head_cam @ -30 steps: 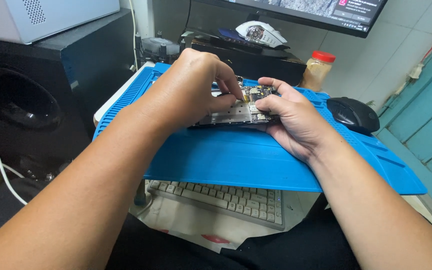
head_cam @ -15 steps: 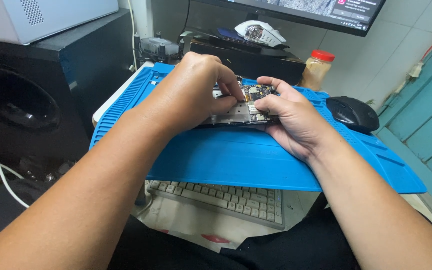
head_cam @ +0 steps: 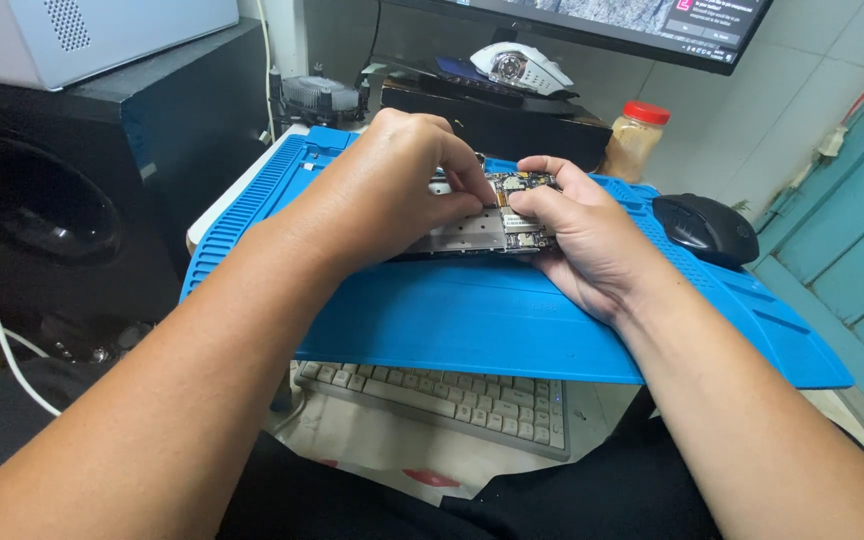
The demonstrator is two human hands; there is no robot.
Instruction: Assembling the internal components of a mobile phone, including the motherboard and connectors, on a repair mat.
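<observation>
Opened phone (head_cam: 482, 232) lies at upper centre of frame on the blue mat (head_cam: 492, 320), long axis left-right; left hand (head_cam: 392, 190) pinches at its top edge, right hand (head_cam: 592, 240) grips its right end, both equally near.

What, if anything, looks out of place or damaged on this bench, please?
The opened phone under both hands lies with its back off and boards bare. The blue mat overhangs the keyboard beneath it. Nothing looks spilled or broken.
</observation>
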